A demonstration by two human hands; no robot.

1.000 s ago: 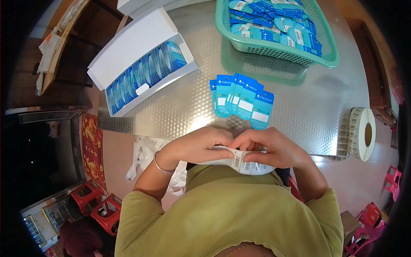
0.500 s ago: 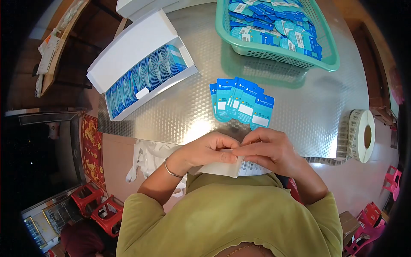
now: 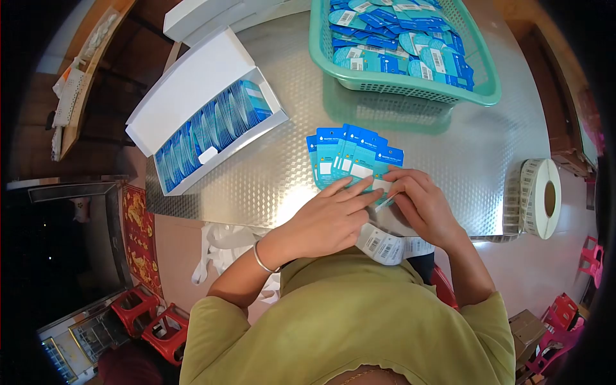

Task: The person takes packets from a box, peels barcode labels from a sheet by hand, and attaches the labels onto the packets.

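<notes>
A fanned row of blue and teal cards (image 3: 330,149), each with a white blank patch, lies on the metal table. My left hand (image 3: 327,218) reaches over their lower ends, its fingers stretched out and resting on the nearest card (image 3: 390,158). Beside it, my right hand (image 3: 420,204) pinches a small white label (image 3: 385,204) at the lower part of that card; whether the label touches the card I cannot tell. A strip of barcode labels (image 3: 383,246) hangs below my hands, across my lap.
A green basket (image 3: 410,83) of barcoded cards stands at the back right. An open white box (image 3: 189,83) at the left holds a packed row of cards. At the right table edge is a label roll (image 3: 539,199). White backing strip (image 3: 224,247) hangs below the left edge.
Both hands have moved forward from the label strip at my lap to the nearest card. My left hand has let go of the strip and spread its fingers; a label is now in my right fingers.
</notes>
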